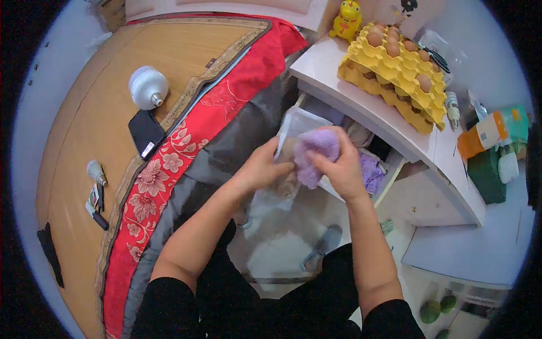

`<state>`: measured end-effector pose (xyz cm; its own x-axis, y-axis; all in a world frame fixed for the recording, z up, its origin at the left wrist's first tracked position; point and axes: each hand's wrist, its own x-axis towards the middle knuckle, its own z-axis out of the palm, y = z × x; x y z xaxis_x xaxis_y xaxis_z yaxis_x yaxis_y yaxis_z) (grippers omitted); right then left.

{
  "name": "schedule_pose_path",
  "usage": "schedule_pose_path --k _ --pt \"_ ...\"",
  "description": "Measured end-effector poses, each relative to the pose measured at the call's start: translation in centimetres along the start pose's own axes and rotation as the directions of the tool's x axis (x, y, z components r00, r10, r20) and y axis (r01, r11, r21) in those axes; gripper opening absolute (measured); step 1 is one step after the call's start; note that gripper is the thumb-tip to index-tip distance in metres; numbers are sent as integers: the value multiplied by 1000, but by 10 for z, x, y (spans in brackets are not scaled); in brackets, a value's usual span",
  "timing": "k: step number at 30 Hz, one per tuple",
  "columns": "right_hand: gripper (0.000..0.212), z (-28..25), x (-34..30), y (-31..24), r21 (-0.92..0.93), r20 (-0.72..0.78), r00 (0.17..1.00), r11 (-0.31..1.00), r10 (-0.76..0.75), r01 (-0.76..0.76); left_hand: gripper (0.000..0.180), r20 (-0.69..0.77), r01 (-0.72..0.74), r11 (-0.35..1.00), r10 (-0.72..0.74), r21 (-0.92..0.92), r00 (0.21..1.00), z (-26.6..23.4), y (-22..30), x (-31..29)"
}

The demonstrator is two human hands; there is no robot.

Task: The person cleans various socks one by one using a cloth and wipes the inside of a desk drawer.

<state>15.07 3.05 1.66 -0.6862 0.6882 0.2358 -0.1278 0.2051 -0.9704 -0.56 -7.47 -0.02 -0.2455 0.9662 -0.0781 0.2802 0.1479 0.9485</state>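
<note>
My right hand [341, 169] is closed on a fluffy light-purple cloth item [312, 146], possibly a sock, its thumb pressed into the pile. My left hand [261, 163] grips a clear plastic bag [298, 121], which hangs down between my hands and is partly blurred. The purple item lies against the bag's right side; whether any of it is inside cannot be made out. Just beyond my right hand an open drawer [389, 185] holds another fluffy purple piece [371, 172] and other soft items, partly hidden by my wrist.
Left stands a bed with a tan mat [186, 51] and red floral edging [164, 169]. On it lie a large bulb [148, 86], a phone [145, 133] and a smaller bulb [96, 170]. Yellow egg trays [389, 73] sit on the white cabinet [324, 70]. Green fruit [430, 311] rests lower right.
</note>
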Motion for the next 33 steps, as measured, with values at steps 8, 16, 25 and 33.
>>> schedule_pose_path --k 8,16,25,33 --pt "31 -70 18 3 -490 -487 842 871 -233 -42 44 123 31 991 -15 -131 992 7 -7 1" --pt "42 -23 10 16 -674 -50 953 714 -298 188 45 271 16 1000 -15 0 962 13 -12 -2" --pt "31 -49 12 11 396 -353 922 918 162 -10 37 -167 -12 738 -136 -674 977 -13 -4 12" --pt "25 44 -17 5 -583 368 895 687 -253 434 38 -356 -201 595 -155 -778 921 -5 -11 15"
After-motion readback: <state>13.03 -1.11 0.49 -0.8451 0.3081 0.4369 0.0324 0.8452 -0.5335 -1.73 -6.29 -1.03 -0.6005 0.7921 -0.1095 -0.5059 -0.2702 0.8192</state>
